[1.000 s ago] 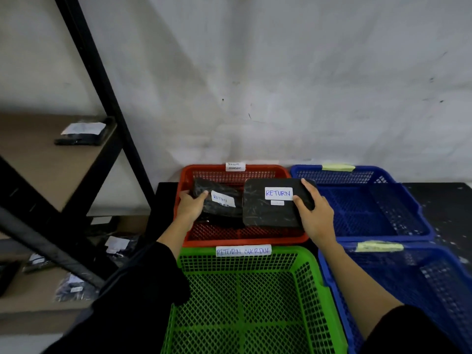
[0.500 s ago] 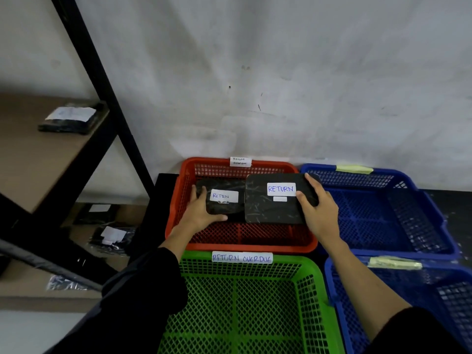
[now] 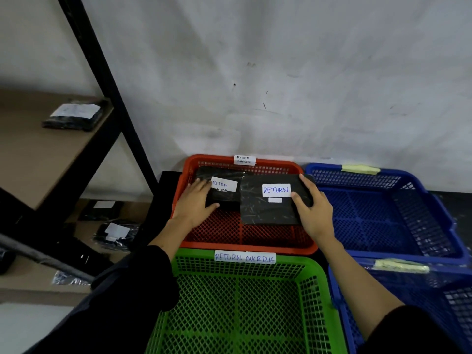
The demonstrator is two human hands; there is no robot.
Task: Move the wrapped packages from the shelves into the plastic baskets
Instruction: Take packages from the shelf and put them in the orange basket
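Two black wrapped packages sit side by side inside the red basket [image 3: 245,247] against the wall. The left package [image 3: 224,194] carries a white "RETRN" label, and my left hand [image 3: 194,203] holds its left end, fingers on top and thumb along its near edge. The larger right package [image 3: 265,208] is labelled "RETURN". My right hand [image 3: 314,210] grips its right edge, thumb on top and fingers round the far side. Its left edge overlaps the other package.
A green basket [image 3: 319,277] labelled "RETURN OVERDUE" stands nearest me, with two blue baskets [image 3: 434,198] [image 3: 408,284] to the right. A black shelf post [image 3: 107,98] rises at left. One wrapped package [image 3: 74,116] lies on the upper shelf, more [image 3: 115,233] on the lower shelf.
Both hands have lowered the two packages deeper into the red basket. My view has tilted and shifted slightly, so the baskets sit lower in frame.
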